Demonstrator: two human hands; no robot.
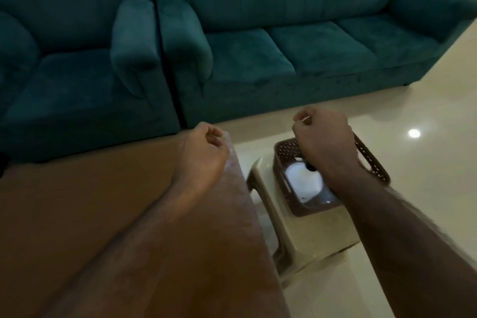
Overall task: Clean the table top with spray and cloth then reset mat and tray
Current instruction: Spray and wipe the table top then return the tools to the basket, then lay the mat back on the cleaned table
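Hovering fisted, right hand (324, 142) directly over the brown tray (333, 175) at 1 o'clock, nearer than the curled, seemingly empty left hand (204, 155) above the surface (77, 201).

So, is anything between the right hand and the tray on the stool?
Nothing visible. The right hand, closed in a fist, hangs directly over the brown tray on the beige stool beside the table; the hand itself hides part of the tray's far side.

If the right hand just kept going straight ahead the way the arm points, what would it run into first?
Probably the teal sofa. The right hand, closed in a fist, hangs above the brown basket on the stool; ahead lies bare floor, then the sofa's base. Depth is hard to judge.
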